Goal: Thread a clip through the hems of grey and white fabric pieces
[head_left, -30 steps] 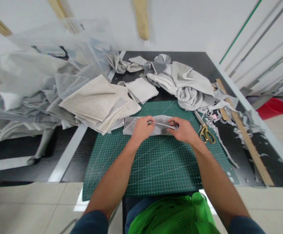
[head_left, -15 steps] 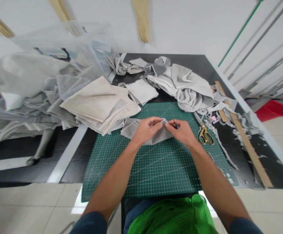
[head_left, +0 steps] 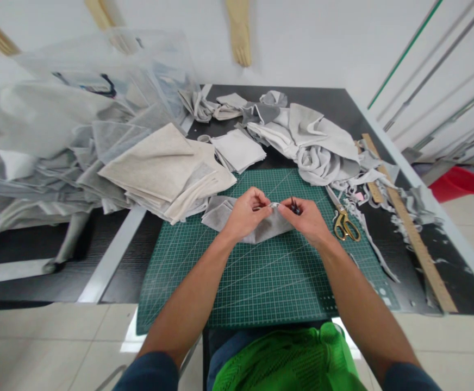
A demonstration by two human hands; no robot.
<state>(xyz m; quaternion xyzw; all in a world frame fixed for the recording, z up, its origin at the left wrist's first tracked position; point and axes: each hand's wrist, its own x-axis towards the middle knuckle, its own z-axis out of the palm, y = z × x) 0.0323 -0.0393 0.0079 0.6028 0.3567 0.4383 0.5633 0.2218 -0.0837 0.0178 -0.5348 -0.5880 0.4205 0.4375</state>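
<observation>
A folded piece of grey fabric [head_left: 266, 229] lies on the green cutting mat [head_left: 261, 282], partly covered by my hands. My left hand [head_left: 245, 216] pinches its upper edge between thumb and fingers. Close beside it, my right hand [head_left: 306, 220] pinches the same edge, the two thumbs almost meeting over a small light bit of the cloth. A small dark tool [head_left: 295, 206] pokes out between the fingers of my right hand; its kind is too small to make out. Gold-handled scissors [head_left: 345, 224] rest on the mat to the right of that hand.
Stacks of beige and grey fabric [head_left: 155, 163] stand at left, before a clear plastic box [head_left: 159, 70]. Crumpled cloth [head_left: 318, 141] lies behind the mat. A wooden ruler [head_left: 414, 233] and fabric scraps [head_left: 371, 233] lie along the right table side.
My fingertips have shifted slightly on the cloth edge, and the left knuckles are raised a little. More of the dark tool shows above my right hand.
</observation>
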